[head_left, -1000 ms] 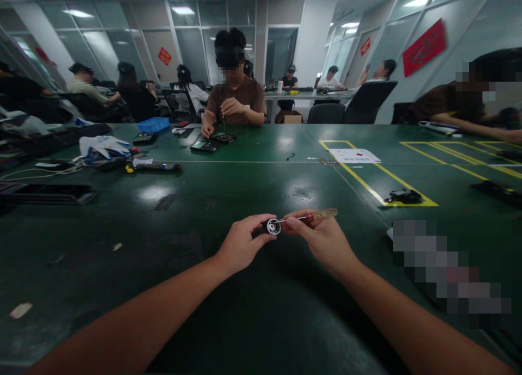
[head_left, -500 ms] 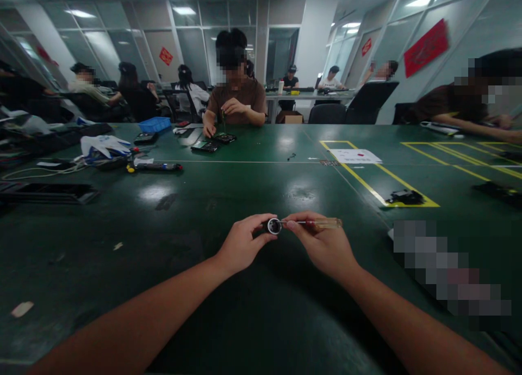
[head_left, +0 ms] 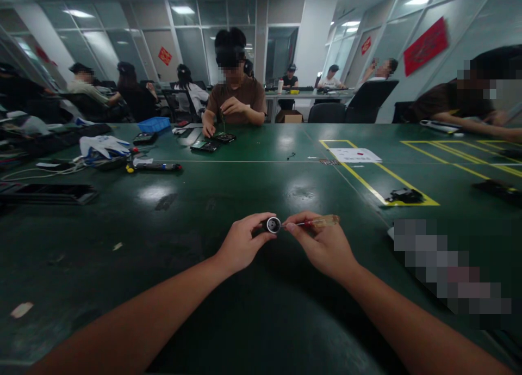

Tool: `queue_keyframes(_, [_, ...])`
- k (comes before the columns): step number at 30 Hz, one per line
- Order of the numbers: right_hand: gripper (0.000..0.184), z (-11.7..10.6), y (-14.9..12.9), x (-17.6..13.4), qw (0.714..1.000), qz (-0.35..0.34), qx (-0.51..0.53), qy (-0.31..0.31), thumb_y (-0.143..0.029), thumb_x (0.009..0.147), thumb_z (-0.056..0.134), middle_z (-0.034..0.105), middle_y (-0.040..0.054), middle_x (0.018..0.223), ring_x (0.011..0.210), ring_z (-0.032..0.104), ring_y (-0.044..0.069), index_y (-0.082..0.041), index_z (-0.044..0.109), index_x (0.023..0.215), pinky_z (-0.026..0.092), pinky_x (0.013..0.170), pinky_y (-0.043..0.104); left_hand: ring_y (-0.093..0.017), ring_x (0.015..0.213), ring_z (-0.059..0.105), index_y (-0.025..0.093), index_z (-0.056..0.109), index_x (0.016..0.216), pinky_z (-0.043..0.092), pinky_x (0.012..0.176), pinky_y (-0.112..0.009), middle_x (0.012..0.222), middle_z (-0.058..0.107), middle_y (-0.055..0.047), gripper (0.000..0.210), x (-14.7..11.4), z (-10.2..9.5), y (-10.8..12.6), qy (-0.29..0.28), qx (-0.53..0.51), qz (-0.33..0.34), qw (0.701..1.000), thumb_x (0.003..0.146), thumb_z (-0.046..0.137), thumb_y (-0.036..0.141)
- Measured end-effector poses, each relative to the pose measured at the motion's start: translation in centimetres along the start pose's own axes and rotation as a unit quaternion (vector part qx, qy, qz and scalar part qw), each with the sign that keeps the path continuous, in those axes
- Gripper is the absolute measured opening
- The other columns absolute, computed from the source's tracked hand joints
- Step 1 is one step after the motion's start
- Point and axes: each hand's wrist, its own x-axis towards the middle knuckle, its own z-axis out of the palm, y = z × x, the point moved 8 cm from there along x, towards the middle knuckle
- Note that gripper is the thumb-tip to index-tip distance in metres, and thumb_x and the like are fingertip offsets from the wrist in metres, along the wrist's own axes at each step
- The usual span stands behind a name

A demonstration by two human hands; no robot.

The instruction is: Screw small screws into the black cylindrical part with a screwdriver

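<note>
Left hand [head_left: 240, 245] pinches pale-rimmed black cylinder [head_left: 273, 225] above green table [head_left: 228, 331], right hand [head_left: 326, 245] pinches clear-handled screwdriver [head_left: 327, 220], tip near the rim; an off-angle push could skid it into the left thumb [head_left: 266, 237].

Holds a pale-rimmed cylinder [head_left: 273, 225] in the left grip [head_left: 241, 243], a screwdriver [head_left: 328, 221] in the right grip [head_left: 326, 241], pointing it at the rim from three o'clock. On the green worktop [head_left: 122, 211], shows a blue basket [head_left: 153, 127] at ten o'clock and a white sheet [head_left: 354, 155] near three.
</note>
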Motion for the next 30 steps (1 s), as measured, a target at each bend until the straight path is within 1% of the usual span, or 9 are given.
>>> queue_keyframes(4, [0.013,-0.10,0.62,-0.06,0.999,0.014,0.036,0.023,-0.032,0.093,0.063,0.076,0.0039,0.085,0.077,0.072,0.021,-0.022,0.071,0.091,0.055,0.070,0.032,-0.025,0.117,0.065,0.026,0.068,0.123,0.050,0.108,-0.045,0.125,0.070,-0.006,0.040,0.00,0.03,0.05,0.000,-0.004,0.002,1.000,0.084,0.073,0.020])
queue_keyframes(7, [0.013,-0.22,0.73,-0.03,0.998,0.018,0.033,0.039,-0.032,0.093,0.063,0.076,0.0050,0.086,0.078,0.072,0.022,-0.022,0.071,0.092,0.056,0.071,0.034,-0.025,0.117,0.065,0.025,0.068,0.123,0.051,0.107,-0.046,0.125,0.070,-0.007,0.041,-0.01,-0.04,0.13,0.000,-0.005,0.000,1.000,0.083,0.073,0.020])
queue_keyframes(14, [0.013,-0.15,0.62,-0.09,0.999,0.010,0.012,0.038,-0.031,0.093,0.063,0.077,0.0039,0.087,0.078,0.072,0.021,-0.023,0.072,0.093,0.055,0.072,0.034,-0.024,0.116,0.066,0.025,0.068,0.122,0.051,0.107,-0.045,0.125,0.070,-0.007,0.040,0.01,0.00,0.09,0.000,-0.009,-0.002,1.000,0.083,0.074,0.019])
queue_keyframes(19, [0.012,-0.16,0.32,0.02,0.999,0.004,-0.002,0.035,-0.029,0.092,0.063,0.076,0.0032,0.085,0.076,0.071,0.020,-0.023,0.073,0.092,0.055,0.070,0.033,-0.024,0.117,0.066,0.025,0.068,0.122,0.051,0.107,-0.044,0.125,0.070,-0.006,0.040,0.03,0.08,0.08,-0.001,-0.001,0.000,1.000,0.083,0.074,0.019])
queue_keyframes(30, [0.014,0.16,1.00,0.29,0.996,0.035,0.080,0.035,-0.032,0.091,0.064,0.076,0.0056,0.085,0.079,0.072,0.021,-0.021,0.072,0.090,0.057,0.070,0.034,-0.024,0.118,0.066,0.025,0.068,0.123,0.050,0.109,-0.046,0.126,0.070,-0.006,0.041,0.05,0.11,-0.10,0.000,-0.012,-0.002,1.000,0.083,0.074,0.019])
